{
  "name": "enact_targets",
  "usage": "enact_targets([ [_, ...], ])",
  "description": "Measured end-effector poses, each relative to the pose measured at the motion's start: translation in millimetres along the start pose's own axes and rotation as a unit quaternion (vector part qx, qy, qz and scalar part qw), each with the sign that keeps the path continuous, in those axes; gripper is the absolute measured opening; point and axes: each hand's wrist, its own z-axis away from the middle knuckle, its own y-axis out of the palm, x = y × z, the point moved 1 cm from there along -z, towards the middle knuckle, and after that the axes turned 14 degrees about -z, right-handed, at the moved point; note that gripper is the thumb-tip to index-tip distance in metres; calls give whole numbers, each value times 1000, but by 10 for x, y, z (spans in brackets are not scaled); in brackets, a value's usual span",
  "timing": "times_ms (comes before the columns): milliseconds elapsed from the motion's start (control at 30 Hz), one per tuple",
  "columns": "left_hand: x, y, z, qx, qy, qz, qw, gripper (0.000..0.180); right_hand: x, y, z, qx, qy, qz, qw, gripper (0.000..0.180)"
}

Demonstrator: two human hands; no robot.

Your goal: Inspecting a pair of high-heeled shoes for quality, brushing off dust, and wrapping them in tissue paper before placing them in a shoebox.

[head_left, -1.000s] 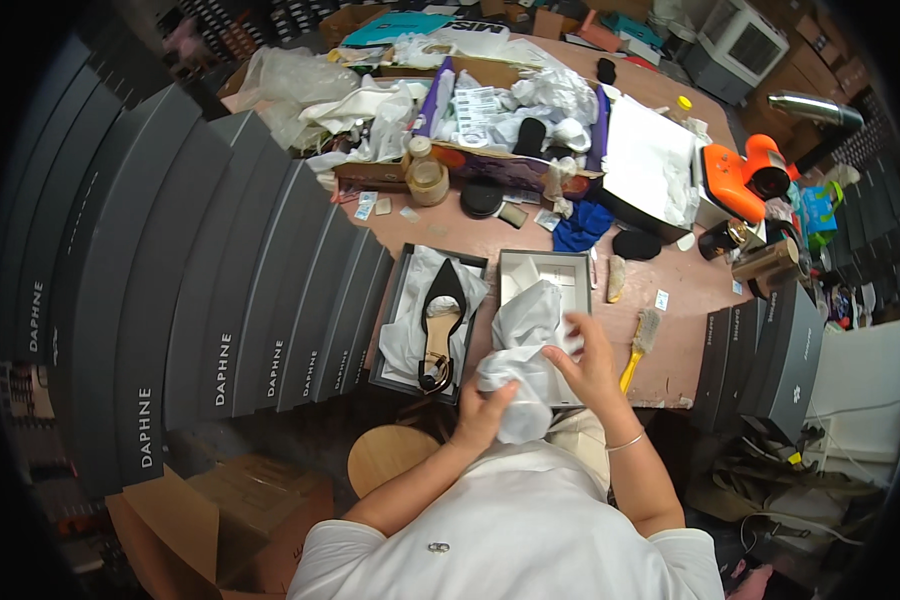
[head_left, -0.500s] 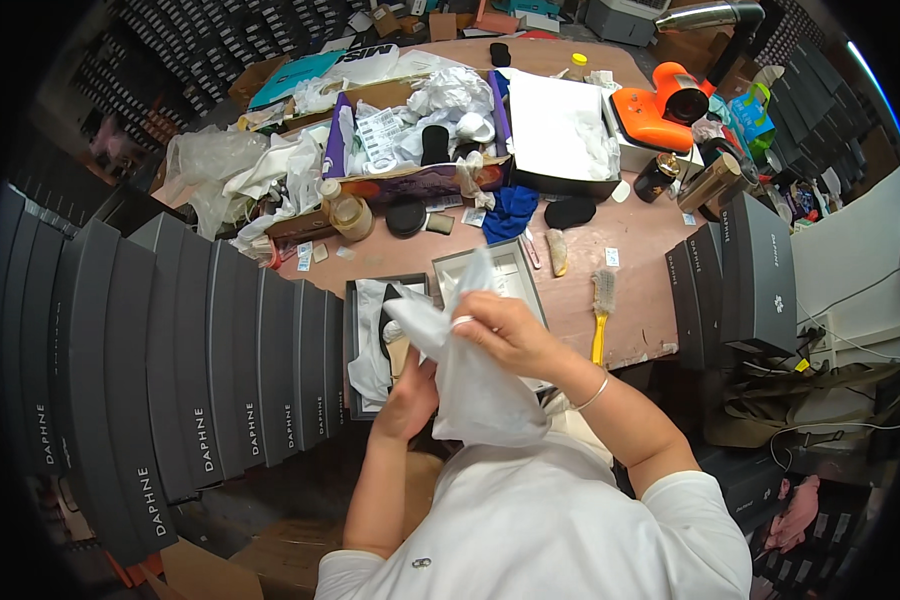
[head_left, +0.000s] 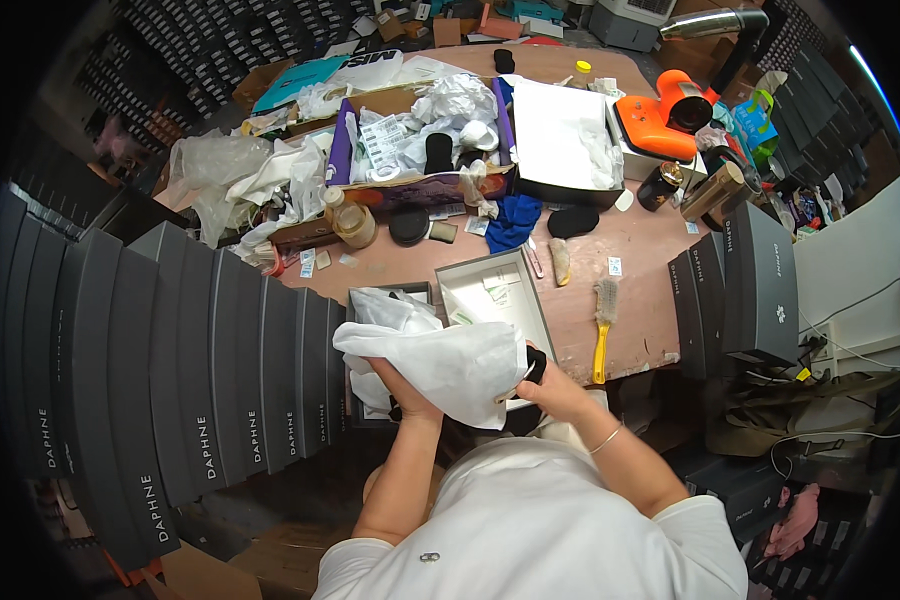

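Observation:
A white cloth-like bag [head_left: 440, 362] stretches sideways between my hands, above the open boxes. My left hand [head_left: 407, 388] holds it from below, its fingers mostly hidden behind the material. At the bag's right end my right hand [head_left: 555, 390] is closed on a black shoe [head_left: 537, 364], of which only one end shows; the rest is hidden by the bag. Beneath, a dark grey shoebox [head_left: 418, 290] holds white tissue paper [head_left: 395, 310]. Beside it lies an open box lid [head_left: 530, 285] with a pale inside and small papers in it.
Dark shoeboxes [head_left: 235, 370] rise in a row at left, with more shoeboxes [head_left: 760, 290] at right. A yellow-handled brush [head_left: 601, 350], a bottle [head_left: 350, 222], a blue cloth [head_left: 513, 222] and a purple carton [head_left: 410, 185] of paper occupy the table. An orange device [head_left: 660, 125] stands far right.
The bag has gone from hanging upright to lying sideways between my hands. My right hand has moved down and right and now grips the black shoe; my left hand has shifted slightly right.

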Motion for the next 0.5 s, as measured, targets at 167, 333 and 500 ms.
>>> enact_targets([
  [167,11,-423,-255,56,-7,-54,997,64,276,-26,71,-21,-16,121,992,80],
  [333,-647,-219,-706,42,41,-28,998,42,768,-309,530,-137,-88,80,983,62],
  [500,85,282,-380,307,251,-588,705,43,859,-531,764,-252,-199,190,928,54],
])
